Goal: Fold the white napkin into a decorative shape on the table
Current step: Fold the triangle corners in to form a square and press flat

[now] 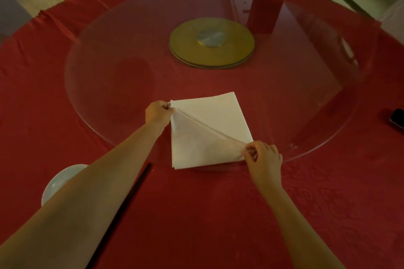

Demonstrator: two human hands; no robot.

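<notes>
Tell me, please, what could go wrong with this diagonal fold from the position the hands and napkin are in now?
1. The white napkin straddles the edge of the glass turntable, so the step beneath could make the crease uneven.
2. The left hand and right hand pinch only opposite corners; the diagonal ridge between them might sag or shift.
3. The left forearm crosses above the white bowl and black chopsticks, which it could nudge.

The white napkin (209,131) lay flat as a square, a diagonal crease running between the left hand (158,112) and right hand (263,157), each pinching a corner.
</notes>
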